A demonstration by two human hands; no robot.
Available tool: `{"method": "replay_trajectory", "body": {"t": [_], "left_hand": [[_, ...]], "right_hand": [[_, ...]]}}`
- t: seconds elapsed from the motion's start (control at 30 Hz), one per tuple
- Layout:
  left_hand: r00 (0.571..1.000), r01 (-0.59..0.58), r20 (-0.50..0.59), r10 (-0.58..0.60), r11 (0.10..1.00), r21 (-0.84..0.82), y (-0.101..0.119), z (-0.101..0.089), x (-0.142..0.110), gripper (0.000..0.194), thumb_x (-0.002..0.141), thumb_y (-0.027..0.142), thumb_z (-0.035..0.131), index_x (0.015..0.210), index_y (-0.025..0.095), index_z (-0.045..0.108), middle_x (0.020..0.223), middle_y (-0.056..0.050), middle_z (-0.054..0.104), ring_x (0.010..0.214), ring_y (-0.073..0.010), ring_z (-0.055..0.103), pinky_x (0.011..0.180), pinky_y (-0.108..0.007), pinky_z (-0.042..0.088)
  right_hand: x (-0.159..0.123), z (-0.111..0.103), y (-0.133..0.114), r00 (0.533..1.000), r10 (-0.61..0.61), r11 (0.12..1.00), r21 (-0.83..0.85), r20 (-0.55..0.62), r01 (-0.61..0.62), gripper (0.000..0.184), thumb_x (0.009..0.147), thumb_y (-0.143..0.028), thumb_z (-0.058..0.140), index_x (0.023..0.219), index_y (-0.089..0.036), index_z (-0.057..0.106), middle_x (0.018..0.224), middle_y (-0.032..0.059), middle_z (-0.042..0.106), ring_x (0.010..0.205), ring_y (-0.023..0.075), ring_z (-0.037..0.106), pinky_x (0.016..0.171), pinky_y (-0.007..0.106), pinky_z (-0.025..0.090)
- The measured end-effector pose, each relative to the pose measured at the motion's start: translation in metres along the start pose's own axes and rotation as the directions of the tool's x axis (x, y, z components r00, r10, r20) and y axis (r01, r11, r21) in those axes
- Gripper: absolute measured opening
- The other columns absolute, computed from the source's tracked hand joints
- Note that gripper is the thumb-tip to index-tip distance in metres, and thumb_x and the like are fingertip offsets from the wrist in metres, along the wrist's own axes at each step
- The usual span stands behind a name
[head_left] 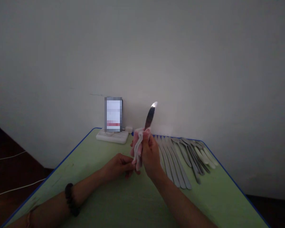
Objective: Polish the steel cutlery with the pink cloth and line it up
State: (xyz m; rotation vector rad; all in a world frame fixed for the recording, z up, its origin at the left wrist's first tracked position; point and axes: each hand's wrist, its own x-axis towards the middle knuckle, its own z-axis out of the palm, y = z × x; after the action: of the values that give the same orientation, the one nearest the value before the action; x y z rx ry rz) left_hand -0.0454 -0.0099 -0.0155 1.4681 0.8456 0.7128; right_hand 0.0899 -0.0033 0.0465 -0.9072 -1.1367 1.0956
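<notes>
A table knife points up, its shiny blade tilted slightly right in front of the wall. Folded pink and white cloth wraps its lower part and hides the handle. My right hand is closed around the cloth and the knife inside it, thumb along the upper part. Lower down on the left, my left hand pinches the bottom end of the cloth; whether its fingers also grip the handle's end is hidden. Just right of my right hand, several flat metal handles lie side by side on the green table.
Further right lie several spoons or forks with dark metal handles and some white-handled cutlery. A lit phone stands on a white base at the back left. A plain wall borders the table's far edge. White cables run at left.
</notes>
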Motion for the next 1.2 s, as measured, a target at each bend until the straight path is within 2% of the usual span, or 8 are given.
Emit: {"method": "replay_trajectory", "body": {"t": [0.27,0.5,0.57,0.67,0.77,0.83,1.0,1.2], "left_hand": [[0.996,0.025,-0.081,-0.032,0.996,-0.089,0.007,0.003,0.001,0.057,0.071,0.063,0.064,0.088,0.009,0.07,0.069,-0.004,0.064,0.049,-0.0079,0.047,0.044,-0.021,0.042],[0.991,-0.024,-0.134,-0.003,0.98,-0.197,0.002,0.003,0.003,0.041,0.074,0.048,0.069,0.091,0.011,0.066,0.088,-0.011,0.072,0.066,-0.0142,0.061,0.047,-0.021,0.048],[0.993,-0.017,-0.113,-0.016,0.959,-0.284,-0.001,0.003,0.002,0.038,0.073,0.042,0.073,0.096,0.013,0.065,0.095,-0.012,0.073,0.074,-0.0168,0.066,0.05,-0.021,0.05],[1.0,0.004,0.022,0.006,0.916,-0.401,-0.002,0.001,-0.002,0.035,0.072,0.034,0.076,0.101,0.016,0.067,0.103,-0.013,0.073,0.084,-0.0197,0.069,0.056,-0.021,0.053],[0.981,0.023,0.181,0.066,0.892,-0.451,0.0,0.0,-0.006,0.036,0.069,0.027,0.08,0.103,0.019,0.07,0.107,-0.011,0.072,0.093,-0.0217,0.069,0.063,-0.022,0.054],[0.974,0.024,0.212,0.084,0.886,-0.462,0.003,0.001,-0.007,0.036,0.069,0.025,0.08,0.104,0.02,0.071,0.108,-0.01,0.072,0.093,-0.0212,0.069,0.063,-0.02,0.054],[0.984,0.013,0.165,0.064,0.903,-0.43,0.003,0.001,-0.006,0.034,0.071,0.026,0.078,0.105,0.023,0.072,0.106,-0.009,0.073,0.085,-0.02,0.071,0.052,-0.016,0.052],[0.998,0.031,0.06,-0.012,0.942,-0.334,0.002,0.001,-0.004,0.033,0.069,0.027,0.078,0.101,0.021,0.073,0.104,-0.01,0.073,0.083,-0.0226,0.071,0.045,-0.016,0.048]], "right_hand": [[0.027,-0.026,-0.034,0.985,-0.014,0.98,0.192,-0.173,0.047,0.042,0.08,-0.059,0.052,0.082,-0.018,0.06,0.063,0.0002,0.065,0.053,0.0153,0.061,0.048,0.027,0.05],[0.039,-0.045,-0.066,0.929,-0.1,0.95,0.244,-0.356,0.196,0.033,0.082,-0.049,0.055,0.082,-0.016,0.061,0.069,-0.0004,0.067,0.057,0.0123,0.063,0.046,0.022,0.047],[0.042,-0.049,-0.072,0.909,-0.118,0.937,0.259,-0.4,0.235,0.031,0.082,-0.048,0.055,0.081,-0.017,0.06,0.068,-0.0014,0.066,0.057,0.0121,0.063,0.047,0.022,0.048],[0.044,-0.055,-0.075,0.881,-0.116,0.925,0.273,-0.459,0.265,0.03,0.083,-0.046,0.054,0.077,-0.017,0.058,0.065,-0.0024,0.065,0.055,0.0112,0.062,0.048,0.022,0.048],[0.045,-0.058,-0.075,0.888,-0.078,0.932,0.283,-0.454,0.226,0.032,0.082,-0.048,0.056,0.076,-0.017,0.057,0.064,-0.0023,0.063,0.051,0.0104,0.06,0.045,0.022,0.047],[0.045,-0.057,-0.075,0.897,-0.055,0.932,0.3,-0.439,0.204,0.033,0.082,-0.049,0.056,0.078,-0.016,0.058,0.066,-0.0015,0.064,0.052,0.0109,0.06,0.047,0.023,0.048],[0.043,-0.052,-0.072,0.9,-0.077,0.934,0.285,-0.428,0.215,0.033,0.085,-0.048,0.052,0.083,-0.016,0.061,0.074,0.0022,0.069,0.064,0.0133,0.066,0.053,0.024,0.051],[0.043,-0.053,-0.057,0.936,-0.185,0.965,0.125,-0.298,0.231,0.042,0.078,-0.056,0.057,0.088,-0.016,0.064,0.083,0.0052,0.071,0.067,0.0156,0.066,0.056,0.026,0.051]]}}
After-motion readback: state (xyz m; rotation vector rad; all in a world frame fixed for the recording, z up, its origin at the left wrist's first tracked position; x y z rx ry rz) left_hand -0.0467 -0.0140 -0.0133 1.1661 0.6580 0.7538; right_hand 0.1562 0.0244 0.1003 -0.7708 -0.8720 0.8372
